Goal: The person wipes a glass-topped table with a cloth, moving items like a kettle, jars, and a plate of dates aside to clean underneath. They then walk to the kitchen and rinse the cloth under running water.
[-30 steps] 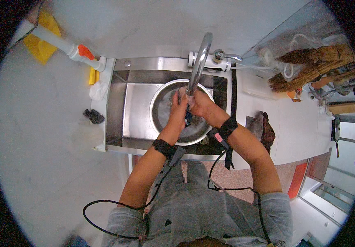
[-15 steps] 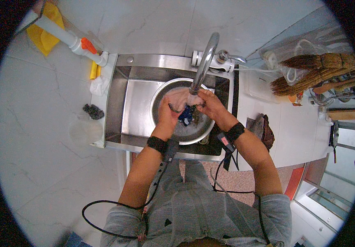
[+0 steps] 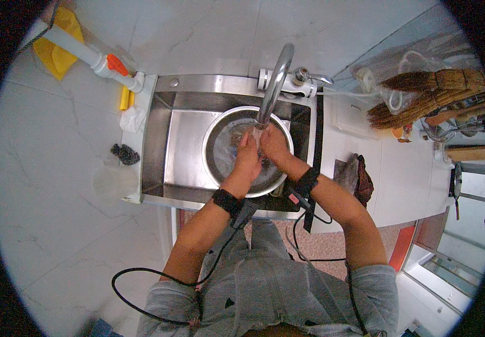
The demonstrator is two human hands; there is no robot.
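A round metal basin point(image 3: 207, 147) stands in the steel sink, with cloudy water point(image 3: 223, 140) inside. Over it my left hand point(image 3: 248, 156) and my right hand point(image 3: 274, 145) are pressed close together, right beneath the spout of the curved faucet point(image 3: 277, 84). Between them a small bit of pale pink, wet-looking cloth point(image 3: 256, 133) shows; most of it is hidden by my fingers. Both hands are closed around it. Black straps circle both wrists, with cables running from them.
The steel sink point(image 3: 183, 149) extends left of the basin. On the right counter lie a dark crumpled cloth point(image 3: 363, 180), straw brushes point(image 3: 422, 101) and a clear plastic container point(image 3: 350, 115). A black mesh scrubber point(image 3: 125, 153) and white crumpled plastic point(image 3: 133, 119) sit on the left ledge.
My hands have come together under the spout, bunching the pale pink cloth that was spread between them. The dark blue patch in the basin is out of sight now.
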